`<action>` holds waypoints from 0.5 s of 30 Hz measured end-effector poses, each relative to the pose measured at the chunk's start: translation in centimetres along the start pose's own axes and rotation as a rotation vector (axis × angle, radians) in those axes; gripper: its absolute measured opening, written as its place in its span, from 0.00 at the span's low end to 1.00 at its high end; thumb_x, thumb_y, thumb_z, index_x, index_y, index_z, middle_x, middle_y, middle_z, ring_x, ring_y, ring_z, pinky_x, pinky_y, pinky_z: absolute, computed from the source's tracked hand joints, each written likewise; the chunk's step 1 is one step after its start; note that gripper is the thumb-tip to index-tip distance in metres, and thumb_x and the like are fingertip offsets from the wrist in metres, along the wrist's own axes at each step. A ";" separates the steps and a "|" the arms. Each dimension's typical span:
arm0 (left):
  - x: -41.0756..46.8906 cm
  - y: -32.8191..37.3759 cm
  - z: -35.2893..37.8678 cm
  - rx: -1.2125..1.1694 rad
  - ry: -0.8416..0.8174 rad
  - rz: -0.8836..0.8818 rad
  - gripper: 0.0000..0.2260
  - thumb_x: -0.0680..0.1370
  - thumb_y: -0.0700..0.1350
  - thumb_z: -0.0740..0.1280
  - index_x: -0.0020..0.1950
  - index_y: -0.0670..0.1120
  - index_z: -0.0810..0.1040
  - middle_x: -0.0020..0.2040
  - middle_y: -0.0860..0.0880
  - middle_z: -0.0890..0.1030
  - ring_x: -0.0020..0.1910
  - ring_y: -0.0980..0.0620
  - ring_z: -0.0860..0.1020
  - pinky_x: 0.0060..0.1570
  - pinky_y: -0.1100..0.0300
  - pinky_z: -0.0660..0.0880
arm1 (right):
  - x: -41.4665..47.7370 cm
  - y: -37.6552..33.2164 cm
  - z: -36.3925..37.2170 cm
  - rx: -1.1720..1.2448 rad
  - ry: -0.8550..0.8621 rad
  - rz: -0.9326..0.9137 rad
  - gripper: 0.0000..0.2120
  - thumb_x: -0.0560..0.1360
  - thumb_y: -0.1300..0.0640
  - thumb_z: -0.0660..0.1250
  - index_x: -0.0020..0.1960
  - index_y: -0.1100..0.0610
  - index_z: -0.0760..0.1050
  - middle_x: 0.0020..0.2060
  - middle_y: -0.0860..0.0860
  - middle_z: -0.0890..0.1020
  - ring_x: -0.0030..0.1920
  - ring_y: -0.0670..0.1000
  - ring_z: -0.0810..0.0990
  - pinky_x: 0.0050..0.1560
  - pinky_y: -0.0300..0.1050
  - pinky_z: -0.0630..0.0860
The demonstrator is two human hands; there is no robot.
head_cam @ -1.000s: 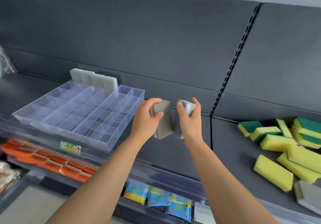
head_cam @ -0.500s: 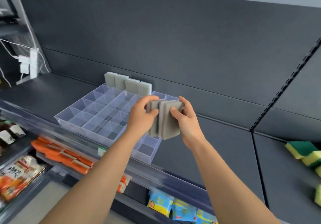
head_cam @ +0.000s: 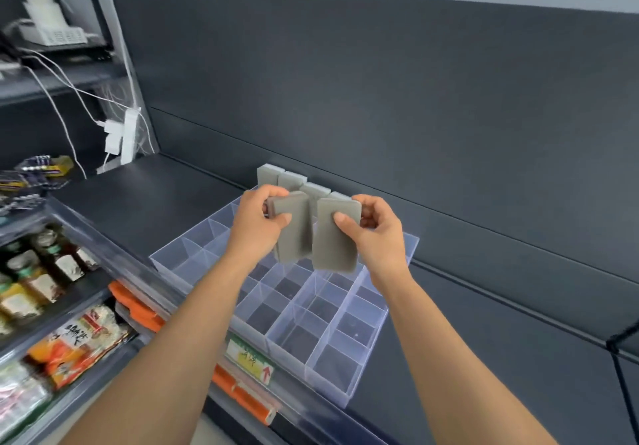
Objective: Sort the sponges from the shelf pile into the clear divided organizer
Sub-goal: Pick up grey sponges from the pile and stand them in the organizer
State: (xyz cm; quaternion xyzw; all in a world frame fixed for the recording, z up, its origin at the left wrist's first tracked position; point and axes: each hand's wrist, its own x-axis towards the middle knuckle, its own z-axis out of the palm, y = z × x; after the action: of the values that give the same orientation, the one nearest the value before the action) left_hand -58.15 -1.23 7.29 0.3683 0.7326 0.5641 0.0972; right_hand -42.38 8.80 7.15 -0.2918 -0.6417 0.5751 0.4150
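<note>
Head-height view, looking down along a dark shelf (head_cam: 155, 195).

Left hand (head_cam: 257, 225) curled round the left sponge (head_cam: 294, 230), grey, thumb across its front face, fingers behind. Perhaps a second thin slab tucked behind it, too hidden to say. Right hand (head_cam: 378, 237) pinching the right sponge (head_cam: 333, 240), also grey, thumb in front and fingers folded at the back. Both held upright, long edges pointing down.

Half a second ago, pressed face to face as one block between the two grips. Now pulled apart, one to each hand, with a narrow gap between. A second ago, carried to the right of the organizer (head_cam: 345, 399). Now directly above its clear compartments.

Just behind the grips, a row (head_cam: 280, 176) of grey sponges standing on end in the far compartments, against the shelf's back wall. Straight below the grips, open compartments holding nothing. Loose pile out of sight.

Likely meaning for the task: carrying done, placing about to begin, one sponge per slot, probably next to the standing row. Neither lowered in yet.
</note>
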 end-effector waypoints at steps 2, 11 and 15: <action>1.4 -1.0 -1.0 0.021 -0.006 -0.005 0.17 0.72 0.34 0.69 0.48 0.58 0.75 0.54 0.49 0.73 0.46 0.55 0.76 0.53 0.54 0.75 | 1.2 0.3 1.4 -0.019 0.023 -0.019 0.13 0.69 0.59 0.75 0.49 0.48 0.76 0.42 0.44 0.81 0.40 0.44 0.76 0.41 0.32 0.74; 10.1 -5.8 -5.2 0.042 -0.027 0.030 0.20 0.72 0.32 0.68 0.42 0.61 0.75 0.50 0.54 0.77 0.45 0.53 0.76 0.43 0.66 0.71 | 6.6 2.2 9.3 -0.190 0.108 -0.106 0.15 0.71 0.59 0.73 0.51 0.45 0.72 0.44 0.42 0.79 0.41 0.37 0.75 0.43 0.29 0.73; 13.9 -7.3 -6.7 0.042 -0.059 0.068 0.19 0.71 0.30 0.65 0.43 0.56 0.77 0.48 0.56 0.77 0.47 0.51 0.77 0.45 0.60 0.74 | 8.6 3.3 12.5 -0.234 0.168 -0.087 0.15 0.71 0.61 0.72 0.50 0.47 0.71 0.43 0.41 0.77 0.42 0.38 0.74 0.41 0.25 0.70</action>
State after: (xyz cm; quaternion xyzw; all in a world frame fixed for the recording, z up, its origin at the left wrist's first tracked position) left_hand -74.88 2.02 6.85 0.4113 0.7283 0.5404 0.0918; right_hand -57.76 10.45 5.65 -0.3574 -0.6794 0.4515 0.4549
